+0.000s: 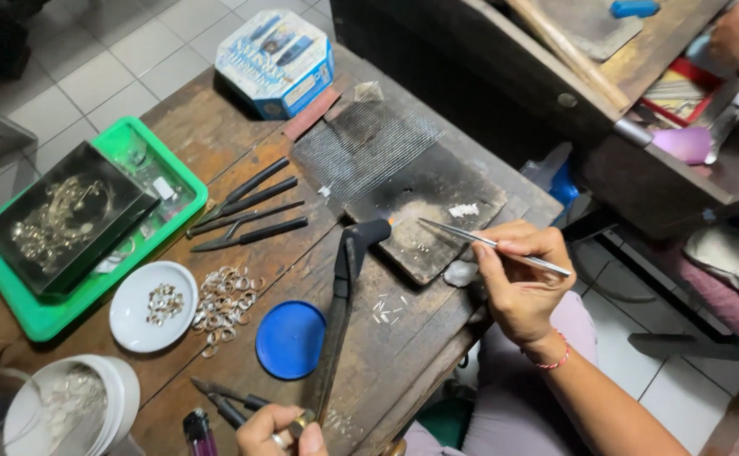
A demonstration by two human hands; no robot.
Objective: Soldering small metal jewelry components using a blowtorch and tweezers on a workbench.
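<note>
At the far edge of the tabletop [243, 118], left of centre, a squat cardboard box [275, 61] sits askew, one corner hanging over the floor tiles. It is roughly square, pale blue and white on top with darker blue printed panels, and a yellowish label patch on the near side wall. No screens or signs show anywhere.

The light is soft and bright, like daylight. Shadows are faint. A tiny orange flame [392, 221] glows. The picture is sharp, and edges bend a little.
</note>
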